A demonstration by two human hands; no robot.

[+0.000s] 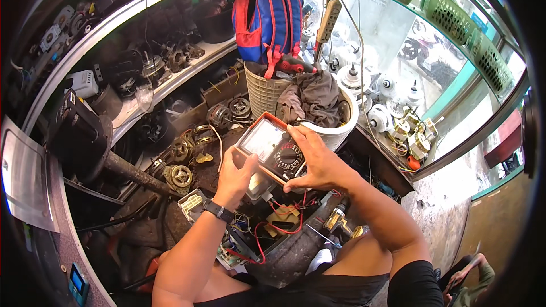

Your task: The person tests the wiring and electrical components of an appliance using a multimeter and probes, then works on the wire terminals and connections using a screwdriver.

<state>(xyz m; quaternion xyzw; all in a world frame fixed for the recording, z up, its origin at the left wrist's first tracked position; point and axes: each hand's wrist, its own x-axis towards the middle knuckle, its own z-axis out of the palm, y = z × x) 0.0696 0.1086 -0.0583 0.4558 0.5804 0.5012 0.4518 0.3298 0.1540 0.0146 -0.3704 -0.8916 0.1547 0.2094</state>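
Note:
Between my two hands is an analog multimeter (288, 157) with an orange case, a pale dial window and a round black selector knob. My left hand (233, 177) is closed round its near left corner, with the thumb over the front edge. My right hand (319, 160) grips the right side, thumb below and fingers at the top corner. Red test leads (263, 240) trail under the meter. Just beneath my hands lies an opened appliance housing (228, 253) with loose wires, partly hidden by my left forearm.
A yellow cordless drill (337, 220) lies right of the wires. Several motor parts (181, 177) sit to the left. Beyond stand a white bin (348, 115) with dark cloth and a basket (259, 92) under a blue-red backpack (278, 20). Another person's hand (459, 276) shows lower right.

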